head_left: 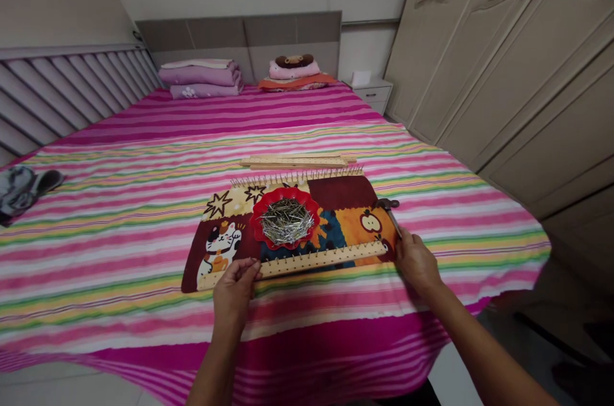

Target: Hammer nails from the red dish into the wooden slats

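Note:
My left hand [236, 288] is closed in a pinch at the near wooden strip [319, 259], toward its left end; whatever is between the fingertips is too small to make out. Several nails stand along the strip to the right of those fingers. My right hand [418, 260] grips a hammer [394, 220] by its handle, with the dark head pointing away from me beside the strip's right end. Behind the strip, a red scalloped bowl [258, 234] full of loose nails sits on a patterned mat [330, 192] with a cat and apple print.
Another wooden strip [297, 179] studded with upright nails lies at the mat's far edge. Beyond it is a small stack of strips [297, 162]. All rest on a striped bedspread [119, 227]. Folded bedding [201, 77] lies by the headboard; a wardrobe [518, 73] stands right.

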`<state>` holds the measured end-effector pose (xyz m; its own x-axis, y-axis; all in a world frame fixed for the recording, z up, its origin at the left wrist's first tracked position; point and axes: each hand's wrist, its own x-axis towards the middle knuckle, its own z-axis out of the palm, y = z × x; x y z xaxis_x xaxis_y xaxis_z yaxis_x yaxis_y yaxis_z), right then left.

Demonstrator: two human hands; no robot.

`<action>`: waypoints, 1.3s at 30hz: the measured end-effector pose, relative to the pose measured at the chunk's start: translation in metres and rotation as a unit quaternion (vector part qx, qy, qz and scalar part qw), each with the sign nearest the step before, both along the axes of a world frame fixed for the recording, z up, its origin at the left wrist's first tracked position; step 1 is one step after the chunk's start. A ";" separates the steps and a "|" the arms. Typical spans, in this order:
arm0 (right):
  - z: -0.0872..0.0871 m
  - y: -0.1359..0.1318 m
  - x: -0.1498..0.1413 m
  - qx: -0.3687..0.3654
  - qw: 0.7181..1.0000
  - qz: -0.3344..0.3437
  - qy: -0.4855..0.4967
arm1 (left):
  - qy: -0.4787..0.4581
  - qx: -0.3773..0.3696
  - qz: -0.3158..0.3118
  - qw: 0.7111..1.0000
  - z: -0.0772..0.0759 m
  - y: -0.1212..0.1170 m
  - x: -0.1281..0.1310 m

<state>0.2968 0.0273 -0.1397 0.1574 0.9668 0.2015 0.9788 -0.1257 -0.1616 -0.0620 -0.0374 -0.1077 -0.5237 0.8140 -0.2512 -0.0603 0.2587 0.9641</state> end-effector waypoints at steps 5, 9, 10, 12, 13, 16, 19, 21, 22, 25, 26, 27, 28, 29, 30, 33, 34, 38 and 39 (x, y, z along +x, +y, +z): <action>-0.003 0.000 0.001 0.010 1.000 0.002 0.025 | 0.048 -0.045 -0.003 0.998 0.000 0.000 -0.002; -0.005 0.002 0.006 0.028 0.997 0.007 0.066 | 0.144 -0.052 -0.013 0.988 0.002 0.001 -0.004; -0.005 0.003 0.008 0.035 0.996 0.011 0.079 | 0.167 -0.052 -0.014 0.984 0.001 0.000 -0.005; -0.003 0.003 0.011 0.053 0.992 0.022 0.108 | 0.196 -0.051 -0.018 0.979 -0.002 -0.001 -0.006; -0.001 0.002 0.012 0.063 0.990 0.028 0.125 | 0.202 -0.049 -0.023 0.978 -0.003 -0.001 -0.007; 0.009 -0.009 0.008 0.095 0.979 0.035 0.175 | 0.221 -0.027 -0.041 0.974 -0.009 -0.003 -0.008; 0.029 -0.035 -0.013 0.115 0.966 0.045 0.227 | 0.258 0.009 -0.051 0.965 -0.013 -0.004 -0.006; 0.048 -0.056 -0.037 0.079 0.934 0.084 0.338 | 0.279 0.022 -0.050 0.959 -0.014 -0.005 -0.005; 0.059 -0.066 -0.050 0.049 0.908 0.103 0.403 | 0.288 0.027 -0.050 0.956 -0.014 -0.005 -0.004; 0.086 -0.091 -0.094 -0.085 0.839 0.161 0.512 | 0.318 0.043 -0.053 0.946 -0.016 -0.006 -0.003; 0.091 -0.097 -0.108 -0.133 0.812 0.181 0.538 | 0.328 0.049 -0.055 0.942 -0.016 -0.006 -0.002; 0.095 -0.102 -0.121 -0.159 0.788 0.202 0.559 | 0.335 0.053 -0.055 0.939 -0.017 -0.007 -0.002; 0.098 -0.105 -0.132 -0.184 0.770 0.230 0.566 | 0.341 0.055 -0.054 0.937 -0.017 -0.007 -0.001; 0.098 -0.107 -0.141 -0.198 0.761 0.253 0.564 | 0.346 0.054 -0.053 0.935 -0.017 -0.008 0.000; 0.098 -0.108 -0.149 -0.204 0.759 0.271 0.556 | 0.350 0.052 -0.053 0.934 -0.018 -0.008 0.000; 0.094 -0.105 -0.163 -0.200 0.777 0.290 0.521 | 0.355 0.049 -0.053 0.932 -0.018 -0.009 0.001; 0.093 -0.104 -0.165 -0.194 0.784 0.291 0.513 | 0.353 0.050 -0.054 0.933 -0.019 -0.009 0.002; 0.089 -0.099 -0.170 -0.190 0.798 0.303 0.485 | 0.354 0.043 -0.051 0.933 -0.020 -0.009 0.002; 0.088 -0.099 -0.170 -0.191 0.799 0.308 0.480 | 0.355 0.040 -0.050 0.933 -0.020 -0.009 0.002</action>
